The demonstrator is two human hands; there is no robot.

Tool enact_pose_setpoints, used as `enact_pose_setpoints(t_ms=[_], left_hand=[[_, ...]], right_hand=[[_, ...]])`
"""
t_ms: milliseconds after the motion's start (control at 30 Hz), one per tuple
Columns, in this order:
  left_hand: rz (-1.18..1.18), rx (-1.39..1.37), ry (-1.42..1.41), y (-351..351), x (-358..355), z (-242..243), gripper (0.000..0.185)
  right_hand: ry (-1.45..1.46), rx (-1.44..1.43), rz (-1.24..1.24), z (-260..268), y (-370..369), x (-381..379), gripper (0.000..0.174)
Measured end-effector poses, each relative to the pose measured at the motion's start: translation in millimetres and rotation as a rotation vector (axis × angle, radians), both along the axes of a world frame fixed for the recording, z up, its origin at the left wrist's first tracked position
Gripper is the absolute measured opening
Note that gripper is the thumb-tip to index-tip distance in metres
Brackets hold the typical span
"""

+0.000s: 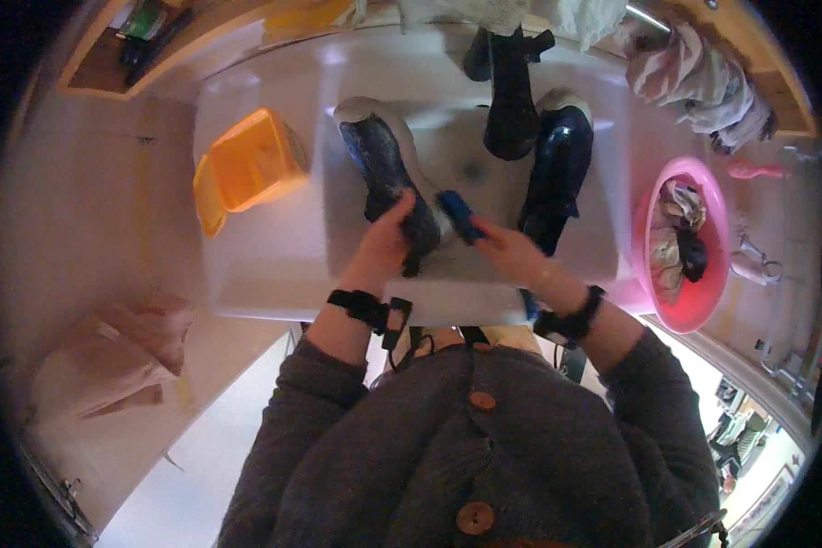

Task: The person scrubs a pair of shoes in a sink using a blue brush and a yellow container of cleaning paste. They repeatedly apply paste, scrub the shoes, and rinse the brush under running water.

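Note:
My left hand (383, 236) grips the lower end of a dark shoe (377, 147) with a pale edge and rounded end, held over the white sink (260, 274). In my right hand (514, 253) is a small blue brush (460, 216), close beside that shoe; motion blur hides whether they touch. A second dark, shiny shoe (558, 164), also pale at its far end, lies to the right in the sink. Between the two shoes, towards the back, a black tap (512, 116) reaches over the basin. Both wrists wear black straps.
An orange plastic tub (264, 164) with its lid open stands on the sink's left side. To the right, a pink basin (716, 240) holds crumpled cloths. Behind it lie bunched cloths (705, 82) and a pink brush (757, 169). A pinkish cloth (109, 349) lies at left.

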State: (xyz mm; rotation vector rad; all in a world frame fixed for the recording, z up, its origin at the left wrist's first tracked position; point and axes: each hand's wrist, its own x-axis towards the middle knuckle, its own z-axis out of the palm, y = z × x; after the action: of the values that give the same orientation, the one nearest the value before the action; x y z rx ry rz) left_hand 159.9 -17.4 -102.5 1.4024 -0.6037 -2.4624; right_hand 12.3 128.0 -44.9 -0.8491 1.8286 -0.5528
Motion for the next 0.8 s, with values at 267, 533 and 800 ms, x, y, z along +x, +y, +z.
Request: enact_pose_setpoints(t_ms=[267,533,800], left_hand=[[-0.096,-0.055,-0.553,14,-41,-35,0.078],[0.116,0.124,0.055,37,-83,10,0.047],[0.108,0.138,0.333,28,-128,29,0.023]], right_hand=[[0.316,-0.209,-0.006,-17,-12,23,0.045],[0.351,-0.056,-0.021,43,-12,3,0.046],[0.576,-0.082,-0.160,54,18,-19,0.054]])
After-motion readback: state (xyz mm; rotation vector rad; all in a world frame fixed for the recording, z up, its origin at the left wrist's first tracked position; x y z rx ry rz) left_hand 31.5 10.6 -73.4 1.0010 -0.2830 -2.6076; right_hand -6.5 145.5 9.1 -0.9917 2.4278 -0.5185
